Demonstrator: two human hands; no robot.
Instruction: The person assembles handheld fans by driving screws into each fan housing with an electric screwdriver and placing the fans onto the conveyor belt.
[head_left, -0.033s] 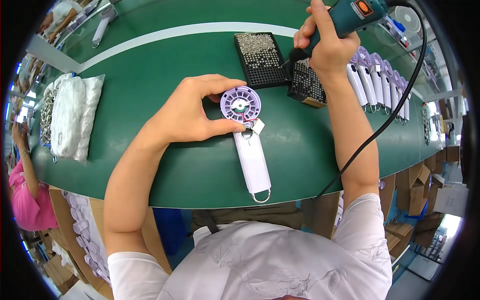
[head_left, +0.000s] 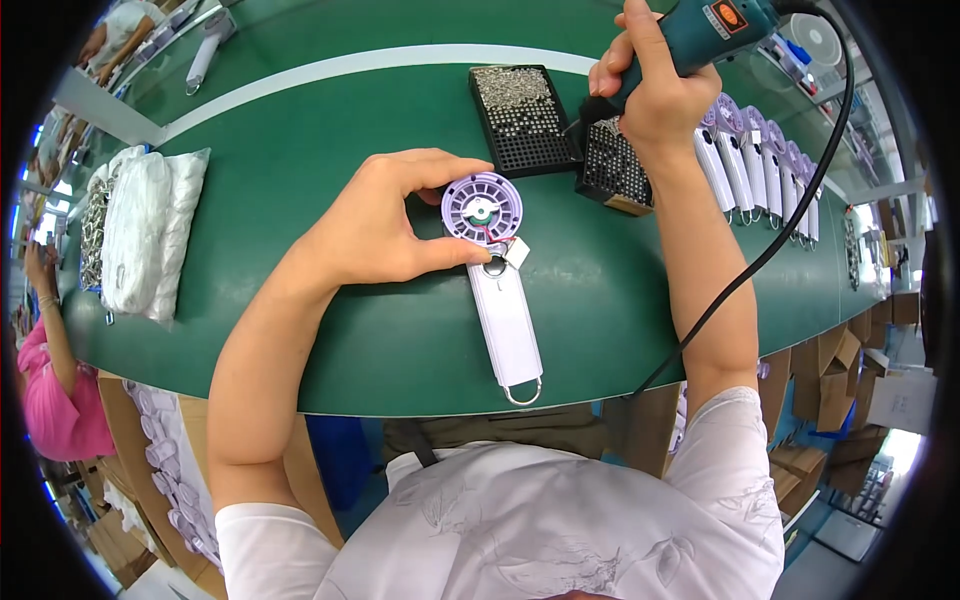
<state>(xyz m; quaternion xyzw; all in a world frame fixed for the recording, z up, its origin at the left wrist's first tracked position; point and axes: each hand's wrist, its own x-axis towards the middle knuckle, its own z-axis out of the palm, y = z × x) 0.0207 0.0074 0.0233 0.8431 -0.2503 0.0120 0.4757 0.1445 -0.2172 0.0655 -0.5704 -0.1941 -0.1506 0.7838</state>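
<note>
Shift: I'm seeing none since the earlier frame
Left hand: curving half-open, gripping the fan on the table
Right hand: wrapping tightly around the driver
Screw tray: probably picking up, needing steady aim

Cardboard boxes, pink-clad co-worker

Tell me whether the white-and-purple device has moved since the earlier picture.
No: judged against the left black tray, the device shows no visible shift in any direction, and the left hand spans its round head.
</note>
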